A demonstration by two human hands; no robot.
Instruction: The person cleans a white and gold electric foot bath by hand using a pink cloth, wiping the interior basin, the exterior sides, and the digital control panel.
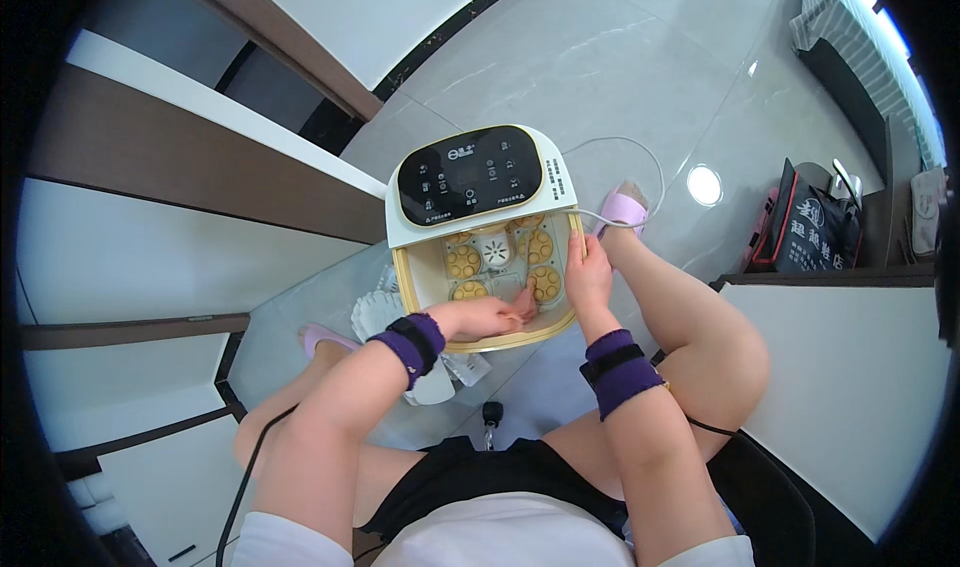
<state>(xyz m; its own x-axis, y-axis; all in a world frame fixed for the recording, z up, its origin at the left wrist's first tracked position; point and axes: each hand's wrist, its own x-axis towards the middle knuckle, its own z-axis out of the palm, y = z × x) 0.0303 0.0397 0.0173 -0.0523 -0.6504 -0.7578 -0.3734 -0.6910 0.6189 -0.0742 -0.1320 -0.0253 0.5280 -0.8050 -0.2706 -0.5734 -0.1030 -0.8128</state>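
A white and cream electric foot bath tub (415, 267) with a black touch panel (471, 175) stands on the floor between the person's feet. Round yellow massage rollers (463, 261) and a vented white cap (496, 252) show on its bottom. My left hand (499, 316) reaches inside over the near rim, fingers near the right-hand rollers; whether it holds anything is hard to tell. My right hand (587, 270) grips the tub's right rim, its thumb on top and the fingers partly hidden. Purple bands with black straps wrap both wrists.
A white cord (645, 147) loops from the tub onto the tiled floor. White plastic pieces (431, 387) lie left of and beneath the tub. White cabinets flank both sides. A black bag (810, 225) stands at the right, near a bed with a striped cover (862, 49).
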